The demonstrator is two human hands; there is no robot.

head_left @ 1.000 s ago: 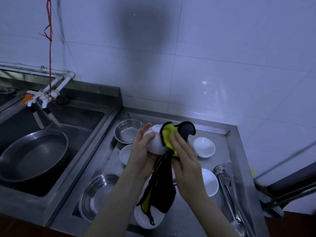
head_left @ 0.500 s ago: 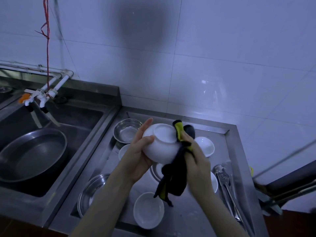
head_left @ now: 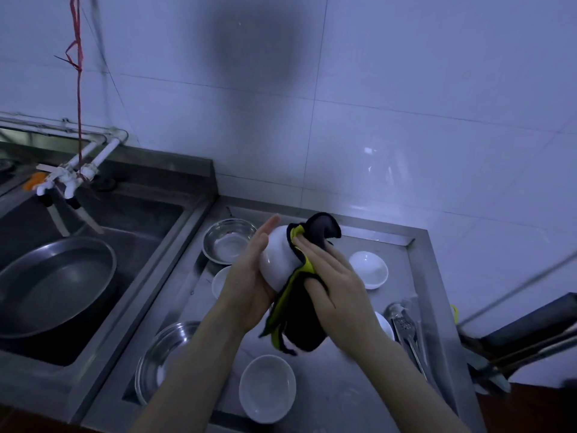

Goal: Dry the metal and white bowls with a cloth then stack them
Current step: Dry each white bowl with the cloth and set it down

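Far left, one large metal basin (head_left: 53, 285) sits in the sink under two white taps (head_left: 59, 182). On your steel draining tray (head_left: 418, 276) you have two metal bowls: one at the back left (head_left: 226, 240), one at the front left corner (head_left: 162, 357). Your left hand (head_left: 249, 279) cups one white bowl (head_left: 278, 260) held up above the tray, fingers fairly straight along its side. Your right hand (head_left: 337, 292) presses one black and yellow cloth (head_left: 299, 317) flat against that bowl, fingers extended. Four more white bowls lie on the tray: one behind your left wrist (head_left: 220, 281), one at the front (head_left: 267, 387), one at the back right (head_left: 368, 268), one mostly hidden by your right wrist (head_left: 385, 326). One pair of tongs (head_left: 406, 332) lies along the right edge.
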